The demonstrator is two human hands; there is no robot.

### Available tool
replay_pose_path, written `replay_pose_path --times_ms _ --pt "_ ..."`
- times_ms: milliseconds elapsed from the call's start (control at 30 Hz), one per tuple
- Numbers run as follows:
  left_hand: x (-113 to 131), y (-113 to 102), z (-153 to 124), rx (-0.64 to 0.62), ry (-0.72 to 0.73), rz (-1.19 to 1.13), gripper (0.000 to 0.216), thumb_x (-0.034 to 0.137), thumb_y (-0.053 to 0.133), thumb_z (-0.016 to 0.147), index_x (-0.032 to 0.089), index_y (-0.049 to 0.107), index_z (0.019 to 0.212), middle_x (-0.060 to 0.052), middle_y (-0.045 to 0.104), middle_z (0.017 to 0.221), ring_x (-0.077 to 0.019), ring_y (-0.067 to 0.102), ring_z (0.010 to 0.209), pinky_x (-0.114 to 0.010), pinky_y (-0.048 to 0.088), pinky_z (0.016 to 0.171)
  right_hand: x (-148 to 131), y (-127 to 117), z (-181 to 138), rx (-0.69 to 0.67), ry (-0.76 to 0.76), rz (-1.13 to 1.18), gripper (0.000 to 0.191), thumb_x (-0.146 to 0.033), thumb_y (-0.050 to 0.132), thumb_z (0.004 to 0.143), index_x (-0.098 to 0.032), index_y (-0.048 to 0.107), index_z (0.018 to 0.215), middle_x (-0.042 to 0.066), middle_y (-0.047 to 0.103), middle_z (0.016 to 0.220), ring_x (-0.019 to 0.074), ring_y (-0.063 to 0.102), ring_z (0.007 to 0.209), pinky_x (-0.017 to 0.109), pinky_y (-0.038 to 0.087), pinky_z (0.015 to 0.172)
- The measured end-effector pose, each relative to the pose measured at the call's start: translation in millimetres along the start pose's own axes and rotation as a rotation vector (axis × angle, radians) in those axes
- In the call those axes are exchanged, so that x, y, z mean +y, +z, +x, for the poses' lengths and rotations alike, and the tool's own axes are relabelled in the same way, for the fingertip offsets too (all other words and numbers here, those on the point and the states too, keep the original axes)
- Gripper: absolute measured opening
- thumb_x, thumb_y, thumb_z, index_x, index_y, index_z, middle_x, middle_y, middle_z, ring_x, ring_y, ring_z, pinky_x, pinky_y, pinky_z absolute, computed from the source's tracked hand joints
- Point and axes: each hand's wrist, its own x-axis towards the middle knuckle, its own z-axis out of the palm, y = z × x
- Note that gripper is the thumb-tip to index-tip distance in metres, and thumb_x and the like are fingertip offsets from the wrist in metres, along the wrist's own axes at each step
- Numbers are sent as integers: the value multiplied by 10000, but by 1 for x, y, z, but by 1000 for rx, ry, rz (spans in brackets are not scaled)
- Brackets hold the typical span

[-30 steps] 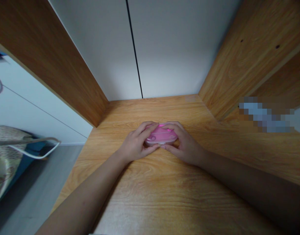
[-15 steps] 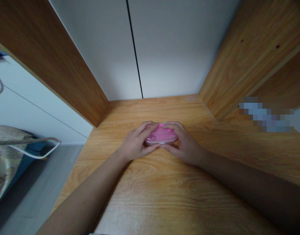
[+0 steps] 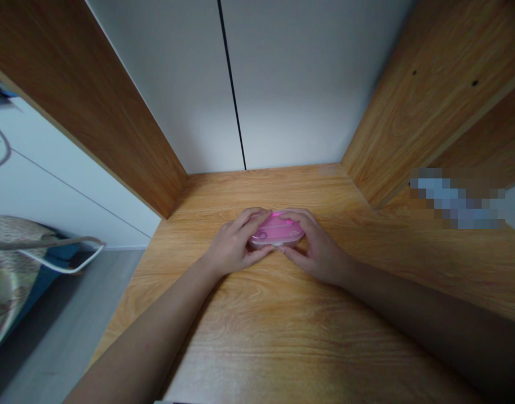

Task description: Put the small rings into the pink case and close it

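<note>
A small pink oval case (image 3: pixel 278 231) with a see-through, shiny lid rests on the wooden desk (image 3: pixel 257 325). Around its left end curls my left hand (image 3: pixel 236 241), fingers over the top and thumb at the near edge. My right hand (image 3: pixel 320 247) grips the right end in the same way. Both thumbs nearly meet at the middle of the near side, by a whitish clasp-like bit. The lid looks closed; what is inside cannot be made out. The fingers hide both ends of the case.
Wooden panels stand at the left (image 3: pixel 114 101) and right (image 3: pixel 413 84), with a white wall (image 3: pixel 291 84) behind. Past the desk's left edge are a patterned fabric item (image 3: pixel 17 241) and a white curved bar (image 3: pixel 81 261). A blurred-out patch (image 3: pixel 455 199) lies at the right.
The view has shifted very slightly. Both hands keep their hold on the pink case, which stays in the same place.
</note>
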Motion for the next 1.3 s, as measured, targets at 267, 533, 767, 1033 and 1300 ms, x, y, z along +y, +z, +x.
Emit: replay_pose_path --times_ms 267,533,767,1033,1300 --pt "-1 -1 1 14 -22 25 690 439 658 892 206 407 1491 -158 533 1384 -274 554 1279 -402 526 1038 0 0 2 7 -15 -24 613 -177 643 860 -291 413 1417 107 496 1394 285 451 1353 537 392 1163" --pt "2 -4 3 41 -95 82 646 449 637 901 175 446 1454 -171 539 1379 -284 578 1256 -419 531 1036 0 1 0 -5 43 -38 670 -185 631 868 -317 371 1471 101 442 1471 297 386 1424 580 340 1195" --pt "-3 -2 1 58 -181 137 658 476 627 902 209 432 1471 -149 536 1383 -277 593 1233 -420 534 1027 3 3 -2 -3 82 -45 707 -198 626 878 -334 337 1508 105 382 1518 307 361 1446 592 375 1172" --pt "-14 -3 1 156 -322 239 643 479 604 920 183 436 1465 -150 532 1387 -278 600 1215 -414 553 989 3 4 -4 -45 92 -55 738 -191 615 880 -329 304 1534 100 352 1551 292 355 1455 577 360 1191" --pt "-28 -12 0 299 -660 481 626 466 609 909 156 465 1434 -201 523 1377 -375 581 1229 -537 502 1023 4 3 -6 -32 89 -53 749 -186 619 873 -338 298 1532 104 378 1534 310 383 1437 587 421 1149"
